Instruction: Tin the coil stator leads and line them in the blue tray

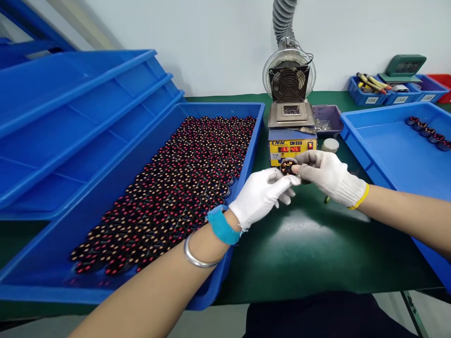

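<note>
A small round motor stator [288, 165] with coppery windings and a dark rim is held up in front of the solder pot [292, 117]. My right hand [326, 176], in a white knit glove with a yellow cuff, grips it with thumb and fingers at its right side. From the lower left, my left hand [264, 195] also closes on it in a white glove; its fingertips are partly hidden. The pot's yellow front has lit red digits. To the left, a blue tray [243, 173] holds many similar stators [169, 188] in rows, some tipped red.
Stacked blue trays [88, 117] lean at the left. Another blue tray [394, 145] on the right holds several stators [428, 133]. Behind the pot stand a fan [289, 85] and duct hose [283, 19]. A purple bin [327, 117] and a white-lidded jar [330, 145] sit beside it.
</note>
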{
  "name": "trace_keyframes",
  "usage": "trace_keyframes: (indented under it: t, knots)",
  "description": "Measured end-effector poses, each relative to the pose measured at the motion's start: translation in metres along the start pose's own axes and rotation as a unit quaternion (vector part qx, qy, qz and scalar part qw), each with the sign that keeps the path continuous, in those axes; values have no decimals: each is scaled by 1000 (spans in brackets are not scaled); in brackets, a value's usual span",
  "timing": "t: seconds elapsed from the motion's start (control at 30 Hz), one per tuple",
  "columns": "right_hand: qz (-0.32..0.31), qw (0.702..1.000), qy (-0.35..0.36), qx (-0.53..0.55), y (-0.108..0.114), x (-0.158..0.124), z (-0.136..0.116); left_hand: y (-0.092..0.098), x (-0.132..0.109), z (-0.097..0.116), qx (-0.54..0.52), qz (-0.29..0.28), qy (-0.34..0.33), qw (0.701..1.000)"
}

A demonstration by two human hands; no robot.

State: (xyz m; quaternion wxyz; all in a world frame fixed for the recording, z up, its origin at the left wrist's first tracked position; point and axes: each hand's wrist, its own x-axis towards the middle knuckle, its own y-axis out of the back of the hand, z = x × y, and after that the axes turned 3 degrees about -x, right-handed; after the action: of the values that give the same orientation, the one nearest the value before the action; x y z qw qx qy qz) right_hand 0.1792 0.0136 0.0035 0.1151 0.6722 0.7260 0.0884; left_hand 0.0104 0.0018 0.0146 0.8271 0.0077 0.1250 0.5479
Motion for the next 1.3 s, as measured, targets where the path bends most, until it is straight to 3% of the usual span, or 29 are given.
trace_keyframes:
  t: [0.13, 0.23, 0.3, 0.5, 0.67, 0.77, 0.87, 0.97, 1.03, 1.17, 1.3]
  knots:
    - [33, 999, 22, -28, 2, 0, 0, 7, -5, -2, -16, 51, -76, 996]
    - [57, 997, 31, -49, 4, -3, -6, 13, -8, -1, -36, 143, -151, 977]
    - [62, 996, 36, -46, 4, -6, -11, 14, -7, 0, -30, 189, -168, 967]
    - [39, 997, 62, -32, -1, -10, -10, -1, -5, 0, 51, 130, -107, 984]
    - [102, 987, 104, -71, 15, 13, -8, -4, -13, 1, 75, 90, -130, 985]
    - [168, 955, 164, -184, 38, 47, -20, -1, -13, 1, 175, 26, -129, 976]
    - [221, 885, 188, -363, 58, 89, -39, 2, -10, 0, 281, -41, -123, 951]
    - [222, 818, 183, -498, 66, 128, -54, 5, -6, -5, 317, -84, -112, 938]
    - [212, 788, 169, -552, 65, 148, -58, 7, -4, -9, 325, -94, -104, 935]
    - [180, 754, 171, -608, 58, 170, -56, 11, -1, -16, 331, -95, -100, 933]
    - [167, 752, 174, -613, 52, 177, -49, 11, 1, -21, 326, -88, -102, 936]
